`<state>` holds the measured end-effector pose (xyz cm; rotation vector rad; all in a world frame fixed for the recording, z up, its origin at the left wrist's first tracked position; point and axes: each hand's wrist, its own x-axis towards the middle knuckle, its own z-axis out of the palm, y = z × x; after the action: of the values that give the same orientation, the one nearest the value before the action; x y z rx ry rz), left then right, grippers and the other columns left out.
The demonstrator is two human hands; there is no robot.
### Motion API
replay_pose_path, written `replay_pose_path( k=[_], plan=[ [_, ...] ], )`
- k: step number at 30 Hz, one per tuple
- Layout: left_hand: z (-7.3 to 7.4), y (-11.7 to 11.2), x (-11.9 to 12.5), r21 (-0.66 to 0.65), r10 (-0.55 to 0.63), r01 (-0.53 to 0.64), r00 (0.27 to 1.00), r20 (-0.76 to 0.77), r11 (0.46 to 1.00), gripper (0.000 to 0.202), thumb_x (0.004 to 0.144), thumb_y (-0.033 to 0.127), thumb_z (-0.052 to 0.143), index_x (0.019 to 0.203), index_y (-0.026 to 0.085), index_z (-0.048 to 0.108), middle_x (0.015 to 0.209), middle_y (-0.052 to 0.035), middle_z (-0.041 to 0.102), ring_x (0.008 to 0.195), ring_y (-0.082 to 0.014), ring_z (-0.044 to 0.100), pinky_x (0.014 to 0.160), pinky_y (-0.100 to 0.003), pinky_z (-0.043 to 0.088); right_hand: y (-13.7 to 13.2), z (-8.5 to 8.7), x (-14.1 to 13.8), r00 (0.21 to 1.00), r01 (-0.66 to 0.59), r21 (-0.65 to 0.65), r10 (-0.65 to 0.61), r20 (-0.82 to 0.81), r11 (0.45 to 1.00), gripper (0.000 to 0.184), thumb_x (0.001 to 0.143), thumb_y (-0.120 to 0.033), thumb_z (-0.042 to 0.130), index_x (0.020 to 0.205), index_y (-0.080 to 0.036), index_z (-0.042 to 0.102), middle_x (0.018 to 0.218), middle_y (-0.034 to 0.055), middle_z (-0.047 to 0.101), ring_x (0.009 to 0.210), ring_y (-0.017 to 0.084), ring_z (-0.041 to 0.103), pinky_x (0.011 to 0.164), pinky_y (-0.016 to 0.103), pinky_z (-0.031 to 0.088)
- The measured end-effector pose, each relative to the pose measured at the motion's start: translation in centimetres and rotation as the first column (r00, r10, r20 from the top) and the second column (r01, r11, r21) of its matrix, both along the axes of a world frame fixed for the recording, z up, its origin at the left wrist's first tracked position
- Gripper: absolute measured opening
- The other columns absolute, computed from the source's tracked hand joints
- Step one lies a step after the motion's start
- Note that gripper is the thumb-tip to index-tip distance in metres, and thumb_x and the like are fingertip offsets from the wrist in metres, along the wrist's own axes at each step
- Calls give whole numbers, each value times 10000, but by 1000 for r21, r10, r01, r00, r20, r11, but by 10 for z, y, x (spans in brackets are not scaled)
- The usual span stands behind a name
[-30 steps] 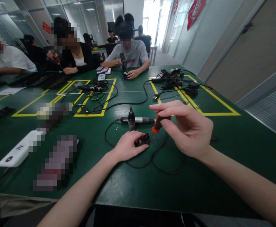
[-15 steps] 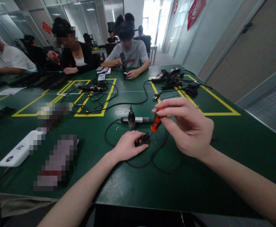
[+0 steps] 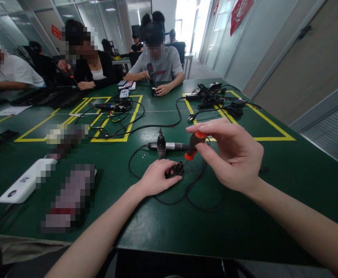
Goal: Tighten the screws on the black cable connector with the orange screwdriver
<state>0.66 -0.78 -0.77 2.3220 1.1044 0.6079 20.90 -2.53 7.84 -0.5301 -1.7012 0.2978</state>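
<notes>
My left hand (image 3: 158, 177) lies low on the green table, its thumb and fingers closed round a small black part with a round collar (image 3: 179, 167). Above and to the right, my right hand (image 3: 232, 154) grips a screwdriver (image 3: 194, 146) with an orange and dark handle. The screwdriver tilts down to the left, its thin shaft reaching the side of the black part; the exact contact of the tip is too small to make out. Just beyond stands an upright dark tool body with a pointed metal tip (image 3: 161, 144). Behind it lies a black and silver cylindrical tool (image 3: 173, 146) with a cable.
A looping black cable (image 3: 196, 181) runs beneath and beside my hands. A white power strip (image 3: 21, 185) and a blurred flat object (image 3: 72, 197) lie at left. Tangled cables (image 3: 212, 96) sit within yellow tape (image 3: 273, 138). Co-workers (image 3: 158, 61) sit across the table.
The fingers of my right hand have shifted on the screwdriver handle, so more of the handle shows. My left hand stays in place on the black part.
</notes>
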Motion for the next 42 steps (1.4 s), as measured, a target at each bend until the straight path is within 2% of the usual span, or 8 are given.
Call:
replay_pose_path(
  k=[2,5,11,14,21,27,34,42],
  plan=[
    [0,0,0,-2,3,-3,1000,4,1000,212,887,336,792,1017,179,737,825,-8,701,781,-172,624,748,-293,432,0,1,1,999,-2,3,2,37,1000,412,908,-65,664,1220,-320,751,1154,62,815,1068,288,744,916,519,604],
    [-1,1,0,-7,8,-8,1000,8,1000,212,887,349,788,1013,187,738,816,-3,699,777,-171,624,751,-293,438,-1,3,2,998,4,25,-6,69,1000,357,927,-78,640,1159,-313,776,1154,67,825,1066,291,755,930,532,603],
    [0,0,0,-9,2,-2,1000,17,1000,198,883,334,795,976,172,727,820,-5,694,778,-168,613,741,-291,423,0,5,-1,999,34,56,-36,31,998,282,892,-99,739,1068,-313,787,1067,50,846,996,287,769,900,523,597],
    [0,0,0,-1,2,-2,1000,4,1000,182,888,328,788,971,179,724,818,-2,691,781,-167,613,739,-289,422,0,4,-1,998,63,64,-64,25,996,266,898,-93,726,1040,-311,784,1054,46,850,985,287,765,911,534,587],
    [0,0,0,0,8,-8,1000,-19,1000,192,888,342,779,985,187,722,824,-4,704,783,-170,628,751,-298,450,-1,2,1,1000,6,-31,-5,14,1000,342,931,-88,651,1153,-320,772,1153,59,825,1095,287,759,943,521,617],
    [-1,0,0,-2,7,-7,1000,-6,1000,203,885,339,789,999,184,726,834,-7,712,789,-173,631,752,-296,444,-1,2,1,1000,-24,-17,25,18,1000,326,927,-80,674,1139,-304,777,1125,71,818,1068,280,755,925,502,618],
    [1,0,1,-15,11,-11,1000,2,1000,208,882,321,799,1012,175,729,836,-8,704,785,-171,619,760,-295,437,-2,5,0,995,82,41,-84,48,996,304,918,-71,687,1077,-305,798,1108,63,768,1036,254,731,901,467,607],
    [-1,1,0,-10,0,0,1000,7,1000,215,883,332,800,1004,167,735,829,-8,695,782,-171,610,751,-293,423,-1,2,3,999,9,22,-10,45,1000,340,935,-65,634,1143,-283,791,1116,77,797,1044,265,746,900,456,618]
  ],
)
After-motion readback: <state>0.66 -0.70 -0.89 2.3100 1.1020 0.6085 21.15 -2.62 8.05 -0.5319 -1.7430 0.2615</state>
